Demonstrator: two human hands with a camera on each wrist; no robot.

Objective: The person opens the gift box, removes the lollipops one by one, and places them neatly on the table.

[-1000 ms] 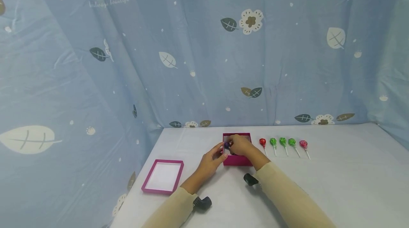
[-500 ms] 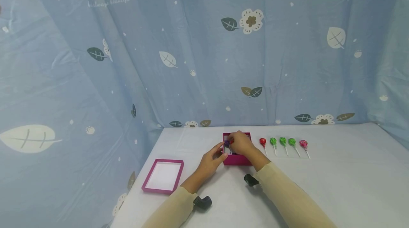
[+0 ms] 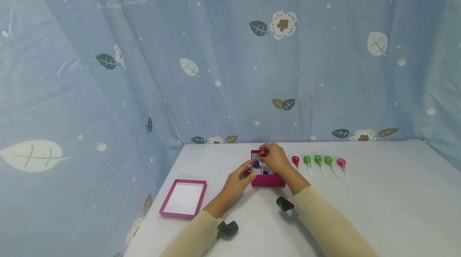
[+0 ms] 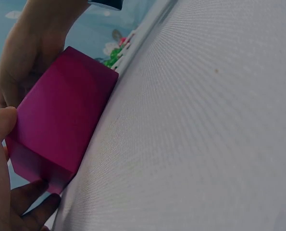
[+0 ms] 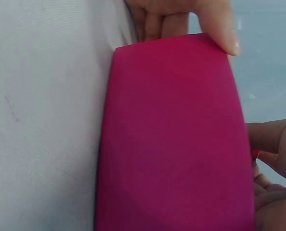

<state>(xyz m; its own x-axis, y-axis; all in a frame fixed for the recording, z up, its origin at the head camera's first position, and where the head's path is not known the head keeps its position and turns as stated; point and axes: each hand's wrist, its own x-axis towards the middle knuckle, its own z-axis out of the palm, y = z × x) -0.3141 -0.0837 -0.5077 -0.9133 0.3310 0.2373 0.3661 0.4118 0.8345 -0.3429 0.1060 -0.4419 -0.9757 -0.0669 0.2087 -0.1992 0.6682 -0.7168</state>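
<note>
My left hand (image 3: pixel 235 185) steadies a magenta box (image 3: pixel 268 181) at its front left corner. In the left wrist view, the thumb lies on the box's top edge and the fingers are against its side. My right hand (image 3: pixel 276 160) pinches a red lollipop (image 3: pixel 262 153) above the back of the open box; its stick is mostly hidden. Inside, at the left, lies a purple lollipop (image 3: pixel 256 163). A dark thing at the box's front is too small to tell. The right wrist view shows the box's front wall (image 5: pixel 176 134) and a speck of red between the right fingers.
Right of the box lies a row of lollipops: a red one (image 3: pixel 295 159), several green ones (image 3: pixel 318 158) and a pink one (image 3: pixel 341 163). The magenta-rimmed lid (image 3: pixel 201 199) lies upturned at the left. A patterned blue curtain (image 3: pixel 230 89) hangs behind the white table (image 3: pixel 396 201).
My right hand has risen toward the back of the box, bringing the red lollipop up with it. The purple lollipop shows more clearly now. The left hand stays where it was.
</note>
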